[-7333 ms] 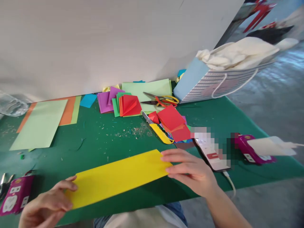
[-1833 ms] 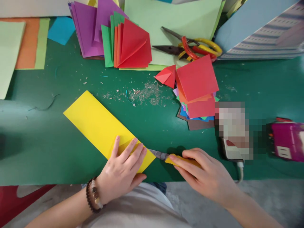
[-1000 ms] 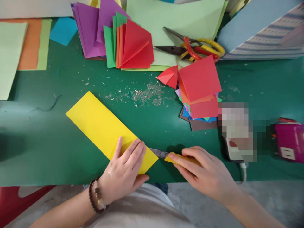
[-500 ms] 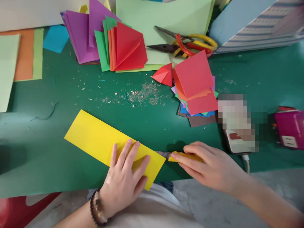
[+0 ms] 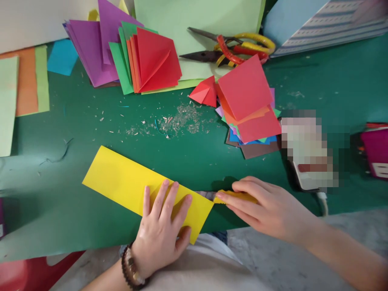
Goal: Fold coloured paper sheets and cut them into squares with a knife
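Note:
A long yellow paper strip (image 5: 121, 184) lies slanted on the green table cover (image 5: 45, 194) near the front edge. My left hand (image 5: 162, 228) presses flat on the strip's right end, fingers spread. My right hand (image 5: 268, 208) is closed round a yellow utility knife (image 5: 233, 197). The knife's metal blade (image 5: 207, 195) meets the strip's right edge, level with my left fingertips.
Stacks of folded red, green and purple paper (image 5: 142, 56) lie at the back. A pile of coloured squares (image 5: 250, 109) sits to the right, with scissors (image 5: 233, 46) behind it on a pale green sheet. A phone (image 5: 309, 178) and a magenta box (image 5: 377, 151) lie at the right.
The strip has turned flatter, and my left hand shifted slightly with it. The knife blade has stayed at the strip's right edge. The view has drifted down towards the front edge.

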The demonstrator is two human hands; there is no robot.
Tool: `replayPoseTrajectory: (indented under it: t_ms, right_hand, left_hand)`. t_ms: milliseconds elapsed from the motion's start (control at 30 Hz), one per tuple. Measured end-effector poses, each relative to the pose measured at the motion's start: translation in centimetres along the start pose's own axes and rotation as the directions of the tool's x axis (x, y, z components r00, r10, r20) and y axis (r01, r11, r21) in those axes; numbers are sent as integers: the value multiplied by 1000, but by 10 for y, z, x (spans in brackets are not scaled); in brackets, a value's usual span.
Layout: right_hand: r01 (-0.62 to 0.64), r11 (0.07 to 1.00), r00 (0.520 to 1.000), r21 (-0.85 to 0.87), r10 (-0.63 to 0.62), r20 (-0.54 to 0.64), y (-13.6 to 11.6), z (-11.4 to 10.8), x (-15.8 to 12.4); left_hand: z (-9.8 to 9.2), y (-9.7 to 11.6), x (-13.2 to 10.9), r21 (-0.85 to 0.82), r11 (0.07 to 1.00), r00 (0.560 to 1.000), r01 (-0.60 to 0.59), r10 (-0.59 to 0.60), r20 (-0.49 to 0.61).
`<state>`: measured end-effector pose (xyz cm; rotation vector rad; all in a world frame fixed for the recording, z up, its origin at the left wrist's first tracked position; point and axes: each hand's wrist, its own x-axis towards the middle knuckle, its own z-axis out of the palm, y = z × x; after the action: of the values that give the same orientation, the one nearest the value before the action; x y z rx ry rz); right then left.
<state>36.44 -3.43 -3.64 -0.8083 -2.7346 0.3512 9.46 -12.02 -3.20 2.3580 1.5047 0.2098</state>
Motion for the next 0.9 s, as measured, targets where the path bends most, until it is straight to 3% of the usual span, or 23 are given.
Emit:
replayPoseTrajectory:
  t_ms: [300,600,900]
  right_hand:
    - [26,999,1000,-26,-27,-6,6,-3,-3]
    - [95,992,995,-80,-98,-32,5,-1,20]
    - [14,998,998,-62,-18,-66,3,1,11]
  left_hand:
    - [0,0,0,4,1000,1000,-11,11,9]
    - [-3,1,1,40,999,999,-32,31,20]
    - [-3,1,0,43,999,999,-16,14,40]
